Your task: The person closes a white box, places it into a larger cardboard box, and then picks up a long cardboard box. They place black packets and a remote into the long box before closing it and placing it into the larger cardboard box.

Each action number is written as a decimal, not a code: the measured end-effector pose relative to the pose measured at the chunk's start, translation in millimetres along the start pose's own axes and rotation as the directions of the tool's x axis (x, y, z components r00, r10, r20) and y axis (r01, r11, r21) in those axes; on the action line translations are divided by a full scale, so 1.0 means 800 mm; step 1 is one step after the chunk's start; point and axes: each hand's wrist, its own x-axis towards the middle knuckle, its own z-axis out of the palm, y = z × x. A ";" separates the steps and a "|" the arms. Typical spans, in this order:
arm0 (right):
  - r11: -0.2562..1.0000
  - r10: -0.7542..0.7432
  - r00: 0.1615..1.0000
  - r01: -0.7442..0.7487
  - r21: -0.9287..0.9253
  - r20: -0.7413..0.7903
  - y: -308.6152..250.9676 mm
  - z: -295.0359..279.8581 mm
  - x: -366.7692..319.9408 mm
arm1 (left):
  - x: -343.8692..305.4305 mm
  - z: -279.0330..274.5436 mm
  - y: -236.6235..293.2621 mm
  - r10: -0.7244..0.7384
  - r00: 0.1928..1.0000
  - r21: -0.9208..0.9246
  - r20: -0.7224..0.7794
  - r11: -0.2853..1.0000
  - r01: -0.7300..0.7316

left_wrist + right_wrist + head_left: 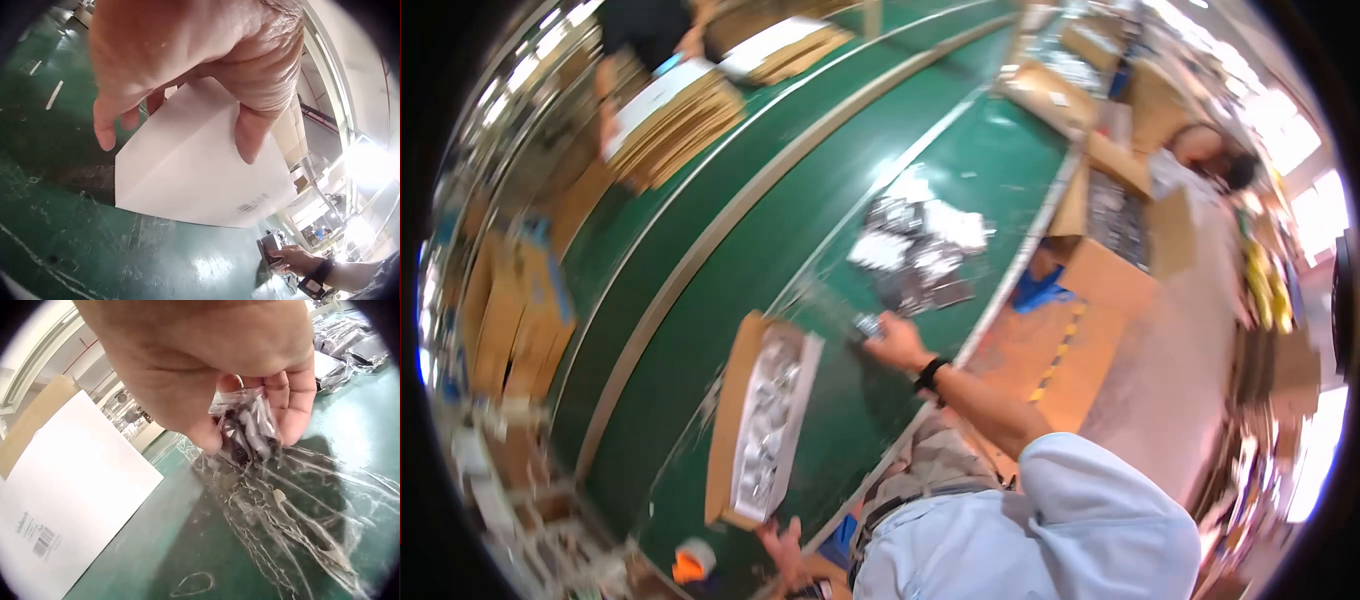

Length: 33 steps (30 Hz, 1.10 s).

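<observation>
My right hand (895, 343) pinches a small clear plastic bag (250, 434) with dark pieces inside, low over the green table. Left of it on the table lies a long open cardboard box (725, 430), white-faced on one side and filled with clear-wrapped items (768, 400). By the box's near end is my left hand (785, 550), its fingers spread. In the left wrist view the thumb overlaps the box's white face (194, 169), while the other fingers hang past its edge. Beyond my right hand is a pile of shiny plastic packets (920, 240).
Crumpled clear film (281, 512) lies on the table below my right hand. A tape roll with orange (690, 562) sits near the left hand. Across the belt, a person stands by stacked flat cardboard (675, 125). Open cartons (1100, 300) line the right edge, with another person beyond.
</observation>
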 end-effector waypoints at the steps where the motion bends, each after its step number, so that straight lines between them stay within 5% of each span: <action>1: 0.999 0.042 0.999 -0.042 0.017 0.030 0.009 0.006 -0.011 | -0.002 -0.023 -0.042 -0.001 0.987 0.001 0.162 1.000 0.001; 2: 0.813 0.201 0.898 -0.376 0.446 0.390 0.001 -0.009 -0.027 | 0.028 -0.062 -0.163 0.235 0.878 -0.243 0.417 0.960 -0.142; 3: 0.737 0.144 0.844 -0.441 0.513 0.517 -0.012 -0.022 -0.045 | 0.034 -0.071 -0.173 -0.103 0.879 0.016 0.465 0.994 0.108; 4: 0.675 0.114 0.787 -0.509 0.535 0.606 -0.001 -0.009 -0.062 | -0.032 0.000 0.005 -0.272 0.871 0.207 0.409 0.957 0.201; 5: 0.696 0.036 0.746 -0.496 0.520 0.664 -0.014 -0.018 -0.083 | -0.036 0.036 0.062 -0.298 0.830 0.175 0.471 0.954 0.243; 8: 0.788 -0.069 0.644 -0.433 0.437 0.762 -0.030 0.001 -0.130 | -0.002 0.116 0.097 -0.237 0.766 0.026 0.598 0.960 0.278; 12: 0.848 -0.307 0.641 -0.151 0.507 0.704 -0.080 -0.010 -0.155 | 0.021 0.215 0.185 -0.202 0.755 -0.061 0.624 0.950 0.305; 15: 0.765 -0.507 0.707 0.106 0.635 0.493 -0.087 -0.008 -0.155 | 0.056 0.259 0.144 0.152 0.854 0.013 0.498 0.983 -0.182; 18: 0.808 -0.483 0.758 0.191 0.558 0.440 -0.084 -0.026 -0.151 | 0.042 0.269 0.178 0.051 0.829 -0.033 0.558 0.999 -0.039; 20: 0.820 -0.382 0.745 0.000 0.573 0.547 -0.092 -0.047 -0.158 | 0.052 0.268 0.166 0.055 0.814 -0.081 0.578 0.997 -0.010; 22: 0.719 -0.265 0.662 -0.348 0.601 0.701 -0.092 -0.059 -0.162 | 0.062 0.270 0.159 0.052 0.797 -0.125 0.602 0.992 0.029; 24: 0.516 -0.334 0.709 -0.415 0.750 0.622 -0.072 -0.036 -0.163 | 0.066 0.263 0.162 0.019 0.774 -0.129 0.632 0.988 0.081; 27: 0.515 -0.302 0.699 -0.452 0.728 0.648 -0.074 -0.042 -0.158 | 0.060 0.261 0.171 0.050 0.816 -0.172 0.576 0.983 0.061; 32: 0.482 -0.134 0.813 -0.446 0.754 0.566 -0.086 -0.050 -0.157 | 0.042 0.270 0.195 0.156 0.875 -0.111 0.459 0.987 -0.118; 33: 0.468 -0.090 0.807 -0.482 0.740 0.583 -0.095 -0.061 -0.155 | 0.038 0.270 0.199 0.105 0.878 -0.152 0.467 0.988 -0.037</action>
